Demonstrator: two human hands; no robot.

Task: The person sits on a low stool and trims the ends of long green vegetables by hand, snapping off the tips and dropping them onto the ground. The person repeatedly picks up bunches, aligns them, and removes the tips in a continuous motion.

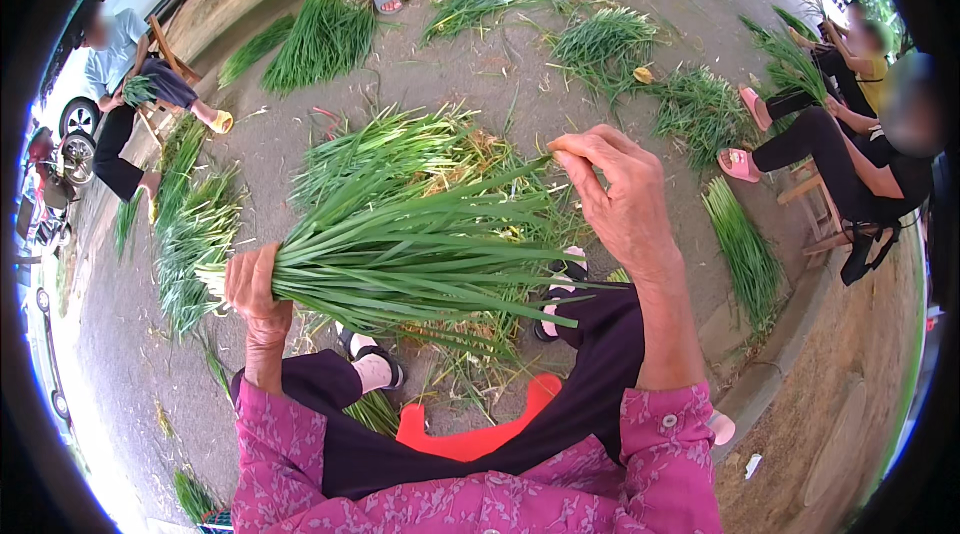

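Note:
My left hand [259, 282] is closed around the pale stem ends of a bunch of garlic chives [405, 256], whose long green leaves fan out to the right. My right hand [619, 192] is raised at the far side of the leaves, thumb and forefinger pinched on the tip of one chive leaf [525, 170]. Under the bunch, a heap of loose chives [390, 147] lies on the pavement, with yellowed leaves and scraps [480, 159] mixed in. The held bunch hides part of that heap.
A red plastic stool [457, 444] is beneath me, between my legs. More chive piles lie on the pavement, including one at left [195, 234] and one at right [742, 249]. Seated people line both sides and the far end. A curb [780, 361] runs along the right.

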